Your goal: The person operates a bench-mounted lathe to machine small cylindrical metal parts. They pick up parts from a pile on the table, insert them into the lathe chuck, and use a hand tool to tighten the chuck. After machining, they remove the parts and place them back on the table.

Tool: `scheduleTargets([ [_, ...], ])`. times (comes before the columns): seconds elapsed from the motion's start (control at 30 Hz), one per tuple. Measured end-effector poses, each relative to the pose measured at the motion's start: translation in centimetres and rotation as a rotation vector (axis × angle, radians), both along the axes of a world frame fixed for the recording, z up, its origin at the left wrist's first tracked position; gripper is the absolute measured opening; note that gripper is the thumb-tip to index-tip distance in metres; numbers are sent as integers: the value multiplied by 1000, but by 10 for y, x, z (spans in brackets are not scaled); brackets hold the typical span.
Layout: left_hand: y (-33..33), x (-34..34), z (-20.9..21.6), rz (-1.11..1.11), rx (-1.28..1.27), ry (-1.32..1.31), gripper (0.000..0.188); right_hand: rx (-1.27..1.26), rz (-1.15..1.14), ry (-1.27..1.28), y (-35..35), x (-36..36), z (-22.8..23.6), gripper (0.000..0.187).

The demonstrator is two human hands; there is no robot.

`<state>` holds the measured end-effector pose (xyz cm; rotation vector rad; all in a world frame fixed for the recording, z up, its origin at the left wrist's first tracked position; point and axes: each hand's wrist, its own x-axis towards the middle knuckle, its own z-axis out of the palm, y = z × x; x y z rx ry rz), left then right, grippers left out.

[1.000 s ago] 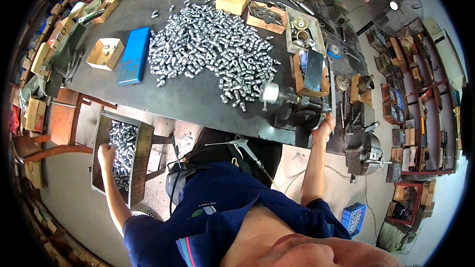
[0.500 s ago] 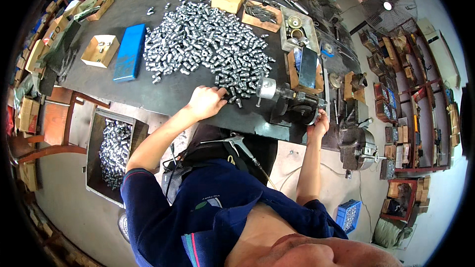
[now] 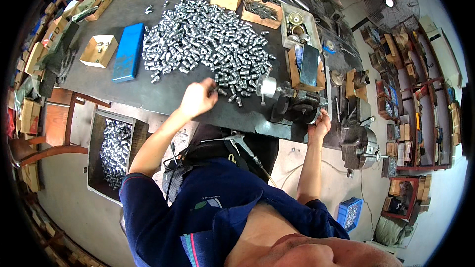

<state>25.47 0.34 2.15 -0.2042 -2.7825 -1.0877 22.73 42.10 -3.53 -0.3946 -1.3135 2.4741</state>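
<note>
At the near edge of a big heap of shiny metal fittings (image 3: pixel 198 39), my left hand (image 3: pixel 198 100) is closed, with a small dark metal piece at its fingertips, apparently one of the fittings. My right hand (image 3: pixel 319 124) has its fingers curled round the near right side of a dark bench-mounted spindle fixture (image 3: pixel 297 106), at its wheel. What exactly those fingers grip is partly hidden. On the fixture's left end sits a round silver chuck (image 3: pixel 267 87) with short key pins standing out, facing the heap.
Left of the heap lie a blue case (image 3: pixel 128 52) and a small open carton (image 3: pixel 99 51). A phone-like dark slab (image 3: pixel 309 64) rests on a box behind the fixture. A vise (image 3: pixel 363 148) stands right. Below left, a bin (image 3: pixel 91 168) holds more fittings; an air gun (image 3: pixel 240 141) lies across my lap.
My left hand has lifted from the heap's near edge and shifted slightly left and away, a small piece at its fingertips. The chuck's pins stand at a different angle. My right hand stays at the fixture.
</note>
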Motion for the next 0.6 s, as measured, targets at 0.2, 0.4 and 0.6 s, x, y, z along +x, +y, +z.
scheduleTargets([
  [0.2, -5, -9, 41, -271, 1060, -222, 18, -27, -79, -55, -12, -2, 9, 13],
  [0.4, 36, -23, 63, -410, 1096, -236, 17, -2, -92, -58, -13, 2, 10, 12],
  [0.6, 50, -28, 61, -411, 1061, -282, 10, -1, -52, -48, -15, 13, 23, 10],
])
